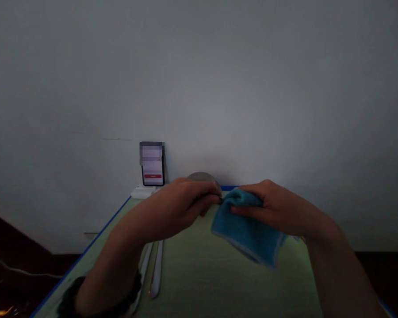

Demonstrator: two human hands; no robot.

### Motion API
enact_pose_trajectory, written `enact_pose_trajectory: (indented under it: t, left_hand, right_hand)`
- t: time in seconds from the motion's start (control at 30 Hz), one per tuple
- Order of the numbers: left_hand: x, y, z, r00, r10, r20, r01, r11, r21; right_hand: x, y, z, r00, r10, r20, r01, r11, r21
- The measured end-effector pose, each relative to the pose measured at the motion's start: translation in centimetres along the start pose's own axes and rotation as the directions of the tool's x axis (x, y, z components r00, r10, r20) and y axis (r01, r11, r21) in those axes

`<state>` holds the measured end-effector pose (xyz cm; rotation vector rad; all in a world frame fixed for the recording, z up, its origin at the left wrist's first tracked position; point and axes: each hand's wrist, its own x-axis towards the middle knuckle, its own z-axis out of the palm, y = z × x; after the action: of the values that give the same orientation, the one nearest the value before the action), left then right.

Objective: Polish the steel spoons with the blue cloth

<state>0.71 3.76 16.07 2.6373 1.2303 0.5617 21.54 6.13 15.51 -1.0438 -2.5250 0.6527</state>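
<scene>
The left hand (185, 201) was curled shut around a slim, dark metal piece (215, 199), only a short stub of which showed past the fingers; what kind of utensil it was could not be told in the dim light. The right hand (268, 207) pinched a bunched blue terry cloth (248, 232) against that stub, thumb below and fingers over the top, with the rest of the cloth hanging loose beneath the palm. Both hands were held up above the pale green mat with the blue edge (199, 274), toward its far side.

Two long silvery utensils (154, 269) lay side by side on the green mat, on the near-left part, just under the left forearm. A rounded grey object (200, 176) sat at the mat's far edge, half hidden behind the left hand. Beyond the mat's far-left corner a phone with a lit screen (152, 165) stood propped against the pale wall, on a small white stand (142, 191).

The risks were plain enough. The left forearm hung so close over the silvery utensils that a dropped elbow could have knocked them off the mat's near edge. The grip on the metal piece left little showing, so a hard tug through the cloth could have pulled it loose. The trailing end of the cloth could have dragged across the mat, and in such poor light any missed spot would have been hard to notice.
</scene>
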Motion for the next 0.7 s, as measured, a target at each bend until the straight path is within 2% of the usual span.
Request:
enact_pose_trajectory:
  t: [0.13,0.3,0.47,0.7]
  left_hand:
    - [0.6,0.3,0.6,0.999,-0.001,0.047,-0.001,1.000,0.029]
    - [-0.1,-1.1,-0.3,0.998,-0.043,0.042,0.043,0.999,-0.013]
    - [-0.8,-2.2,-0.8,0.988,-0.152,-0.033,0.150,0.988,-0.046]
    - [0.1,-0.7,0.4,0.994,-0.108,-0.037,0.102,0.986,-0.130]
  right_hand:
    - [0.1,-0.5,0.1,1.000,-0.004,0.020,0.004,1.000,-0.017]
    - [-0.2,1.1,-0.3,0.995,0.076,0.059,-0.075,0.997,-0.016]
    - [-0.6,2.2,-0.7,0.990,0.113,-0.081,-0.119,0.991,-0.063]
    - [-0.2,1.1,-0.7,0.976,0.106,-0.190,-0.113,0.993,-0.027]
